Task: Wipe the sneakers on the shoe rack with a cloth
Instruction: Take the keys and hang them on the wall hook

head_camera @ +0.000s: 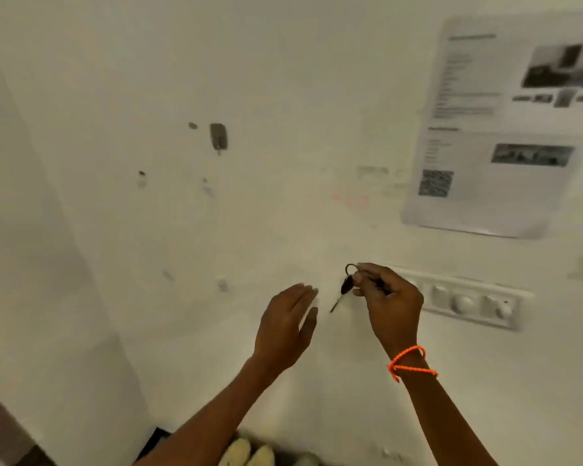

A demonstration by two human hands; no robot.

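Observation:
My right hand (pixel 389 302) is raised in front of a white wall and pinches a key ring; a dark-headed key (pixel 343 290) dangles from it. An orange cord bracelet (pixel 409 363) circles that wrist. My left hand (pixel 285 326) hovers just left of the key, fingers straight, palm turned toward it, holding nothing. At the bottom edge the pale toes of a pair of sneakers (pixel 248 452) show on a dark shelf. A third pale toe (pixel 306 460) peeks beside them. No cloth is in view.
A white switch panel (pixel 468 302) is mounted on the wall right of my right hand. A printed notice (pixel 498 129) hangs at the upper right. A small dark hook (pixel 218 136) and several marks dot the wall. A wall corner runs down the left.

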